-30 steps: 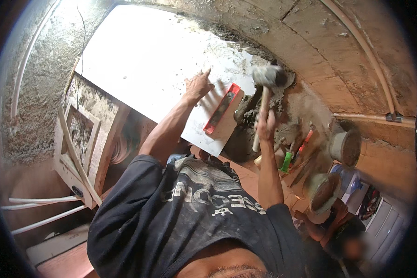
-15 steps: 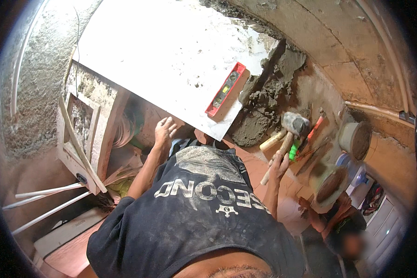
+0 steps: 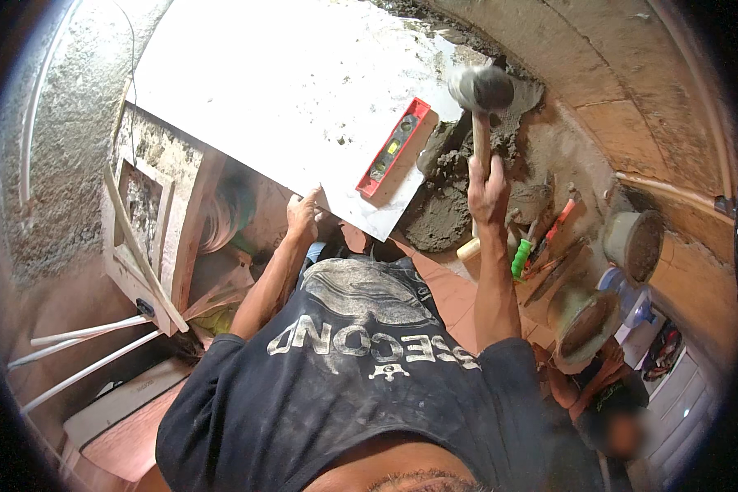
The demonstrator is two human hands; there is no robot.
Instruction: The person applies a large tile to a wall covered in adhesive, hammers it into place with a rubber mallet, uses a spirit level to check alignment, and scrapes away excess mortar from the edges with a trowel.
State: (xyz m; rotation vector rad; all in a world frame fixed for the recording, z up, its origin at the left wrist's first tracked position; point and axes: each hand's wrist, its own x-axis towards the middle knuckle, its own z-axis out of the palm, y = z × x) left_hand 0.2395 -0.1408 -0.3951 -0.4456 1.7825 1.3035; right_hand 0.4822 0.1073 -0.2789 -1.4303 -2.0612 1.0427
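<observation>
My right hand (image 3: 489, 194) is wrapped round the wooden handle of a mallet (image 3: 481, 88), whose blurred dark-and-pale head is raised over the slab's right end and the wet mortar (image 3: 447, 215). At the front edge of a large white slab (image 3: 246, 90), my left hand (image 3: 303, 215) pinches the rim, its fingertips on the edge. A red spirit level (image 3: 393, 148) lies slantwise on the slab near its right corner. Grey mortar smears mark the slab's far right part.
Hand tools, one with a green handle (image 3: 521, 259), lie right of the mortar. Beyond them stand two mortar buckets (image 3: 634, 246) and a blue-tinted water bottle (image 3: 638, 312). Another person (image 3: 607, 394) sits at lower right. White pipes (image 3: 90, 336) and a small frame (image 3: 143, 221) are at left.
My right hand has swung the mallet up and away from me, toward the slab's right end. My left hand has moved forward and right onto the slab's edge.
</observation>
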